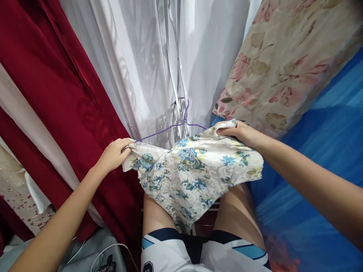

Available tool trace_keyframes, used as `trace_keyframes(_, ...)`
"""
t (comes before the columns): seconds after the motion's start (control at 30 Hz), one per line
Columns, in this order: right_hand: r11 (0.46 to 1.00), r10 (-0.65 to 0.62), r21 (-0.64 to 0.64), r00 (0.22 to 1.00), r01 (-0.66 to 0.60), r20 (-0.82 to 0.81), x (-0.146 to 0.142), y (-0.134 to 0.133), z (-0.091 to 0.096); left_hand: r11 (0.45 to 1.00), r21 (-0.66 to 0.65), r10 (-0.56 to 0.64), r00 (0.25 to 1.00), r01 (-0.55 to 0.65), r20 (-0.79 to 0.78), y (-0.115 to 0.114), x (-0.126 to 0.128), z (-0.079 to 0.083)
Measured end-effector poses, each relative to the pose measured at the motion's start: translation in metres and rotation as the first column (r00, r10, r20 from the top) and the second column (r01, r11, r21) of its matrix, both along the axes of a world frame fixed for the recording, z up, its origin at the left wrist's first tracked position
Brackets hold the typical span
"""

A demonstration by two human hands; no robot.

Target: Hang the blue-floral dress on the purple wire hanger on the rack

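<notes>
A cream garment with blue and green flowers (193, 173) hangs spread between my two hands, above my knees. My left hand (115, 153) is closed on its left shoulder. My right hand (236, 132) is closed on its right shoulder. A thin purple wire hanger (181, 122) sits at the garment's top edge, its hook pointing up against the white curtain; how far it reaches inside the garment is hidden.
A white sheer curtain (159, 68) hangs straight ahead, a dark red curtain (51, 87) to the left. A floral cushion or mattress (283, 64) and blue fabric (326, 158) lie on the right. White cables and a small device (106, 266) lie at bottom left.
</notes>
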State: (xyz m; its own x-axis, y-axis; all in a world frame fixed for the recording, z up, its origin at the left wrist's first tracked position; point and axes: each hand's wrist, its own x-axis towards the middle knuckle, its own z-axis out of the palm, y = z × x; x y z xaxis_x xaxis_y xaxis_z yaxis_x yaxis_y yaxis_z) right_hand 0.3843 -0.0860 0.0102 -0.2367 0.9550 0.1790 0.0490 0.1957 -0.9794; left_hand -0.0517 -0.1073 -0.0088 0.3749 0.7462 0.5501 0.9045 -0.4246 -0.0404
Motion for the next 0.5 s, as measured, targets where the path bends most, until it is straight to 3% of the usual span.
trace_keyframes(0.07,1.000,0.009,-0.015,1.000,-0.009,-0.001,0.002,0.000,0.003,0.994,-0.089,-0.064,0.998,0.061,-0.026,0.003,-0.002,0.002)
trace_keyframes(0.2,0.998,-0.009,-0.065,1.000,0.007,-0.022,0.005,0.005,0.001,0.994,0.090,-0.067,0.994,0.060,0.081,0.007,0.008,0.011)
trace_keyframes(0.27,0.997,-0.001,-0.081,1.000,-0.002,-0.031,0.005,0.009,-0.004,0.981,0.176,-0.115,0.977,0.083,0.180,0.007,0.021,0.019)
trace_keyframes(0.37,0.996,0.018,-0.086,0.997,-0.024,-0.075,0.004,0.014,-0.012,0.965,0.205,-0.211,0.949,0.164,0.234,0.008,0.048,0.028)
trace_keyframes(0.5,0.980,0.064,-0.172,0.982,-0.096,-0.180,0.004,0.012,-0.019,0.944,0.144,-0.321,0.925,0.296,0.202,0.014,0.084,0.020)
